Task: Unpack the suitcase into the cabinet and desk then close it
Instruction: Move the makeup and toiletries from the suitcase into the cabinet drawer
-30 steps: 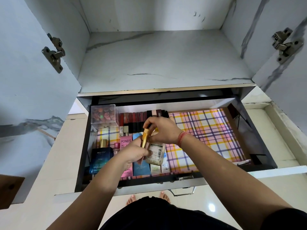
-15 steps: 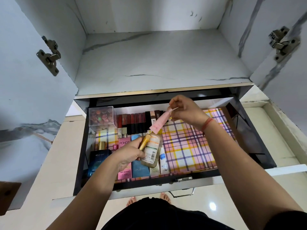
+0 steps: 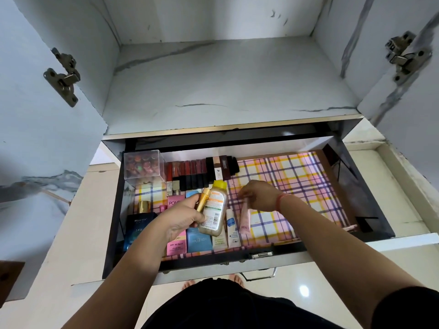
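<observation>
An open drawer [image 3: 370,210] with a pink and yellow checked liner sits below a cabinet shelf [image 3: 225,91]. My left hand [image 3: 183,217] grips a clear bottle with a yellow cap [image 3: 213,207] and a gold tube [image 3: 203,203] above the drawer's left half. My right hand [image 3: 257,194] pinches the top end of a pink tube [image 3: 244,219], which lies on the liner beside a white tube [image 3: 231,227]. The suitcase is not in view.
Lipsticks [image 3: 199,172] line the drawer's back. A clear box of small round items [image 3: 143,165] stands at the back left. A blue perfume box [image 3: 137,224], pink box [image 3: 175,243] and blue carton [image 3: 198,239] fill the front left. Cabinet doors stand open both sides.
My right hand lifted the pink tube out of my left hand, then brought it down onto the liner beside the white tube. My left hand stayed, holding the bottle and gold tube.
</observation>
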